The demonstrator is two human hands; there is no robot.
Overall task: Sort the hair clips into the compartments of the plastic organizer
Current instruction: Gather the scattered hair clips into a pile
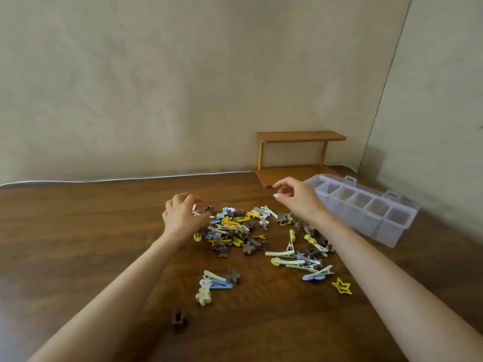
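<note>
Two bare forearms reach in from the near edge over a dark brown wood-grain desk [78,231]. Nearest on it: a small dark brown claw clip [179,319], lying alone. Beyond, a scattered pile of plastic hair clips [251,231] in yellow, brown, blue and cream; flower, star and long flat shapes; a yellow open star clip [341,286] sits apart at right.

Left hand [180,215] rests on the pile's left edge, fingers curled down on clips; whether they grip one, cannot tell. Right hand [295,195] hovers above the pile's far right, fingers apart, loosely curled, nothing seen in them.

Translucent plastic organizer [392,228], lid open, row of compartments, stands right of the pile. Behind: small orange-brown wooden two-tier shelf [300,137] against a plain beige wall [156,74]; corner at right.
</note>
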